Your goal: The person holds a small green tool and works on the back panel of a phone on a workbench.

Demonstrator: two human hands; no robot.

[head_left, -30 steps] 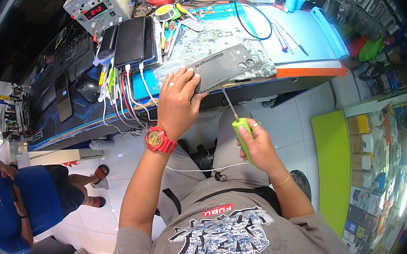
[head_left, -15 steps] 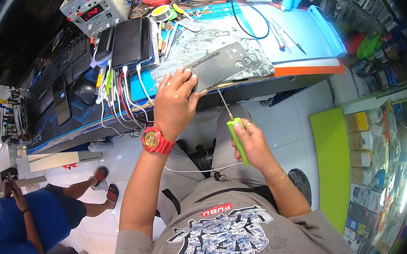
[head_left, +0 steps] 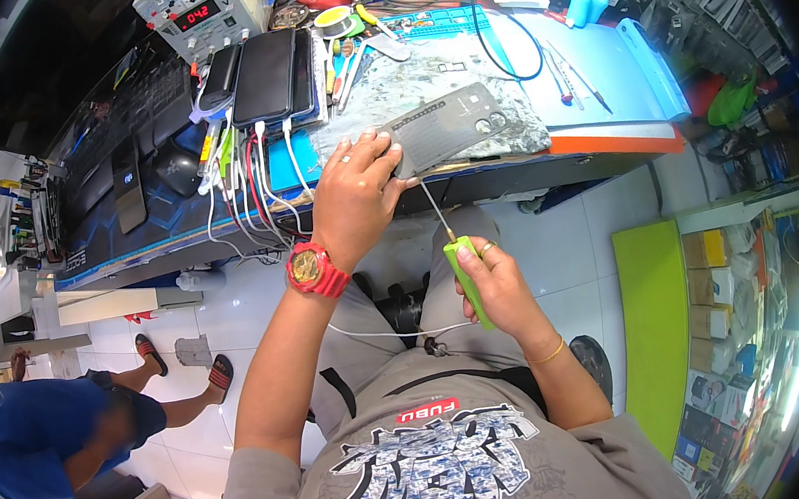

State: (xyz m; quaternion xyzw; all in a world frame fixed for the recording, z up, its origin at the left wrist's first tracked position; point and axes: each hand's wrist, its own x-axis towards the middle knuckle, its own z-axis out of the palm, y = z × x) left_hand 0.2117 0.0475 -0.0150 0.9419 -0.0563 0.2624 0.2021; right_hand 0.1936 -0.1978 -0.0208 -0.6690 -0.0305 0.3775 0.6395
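Observation:
My left hand (head_left: 361, 193) presses on the left end of a dark grey phone back cover (head_left: 440, 129) with camera holes at its right end. Its fingers lie over the top and the thumb is at the near edge. The cover rests on a stained, worn work mat (head_left: 514, 133) at the bench's front edge. In my right hand (head_left: 498, 288) is a green-handled soldering iron (head_left: 463, 262), its long thin shaft slanting up to the cover's near edge, close to my left thumb. Whether the tip touches the cover is hard to see.
Two phones with cables, one a black phone (head_left: 266, 77), lie left of the mat. A power supply (head_left: 196, 16) stands behind them. A white cord (head_left: 389, 332) crosses my lap. A person in blue (head_left: 55, 427) is at the left; a glass cabinet (head_left: 751, 308) stands right.
The iron's tip has shifted left along the cover's near edge, closer to my left thumb. The cover sits slightly farther right in view. The person in blue has changed posture.

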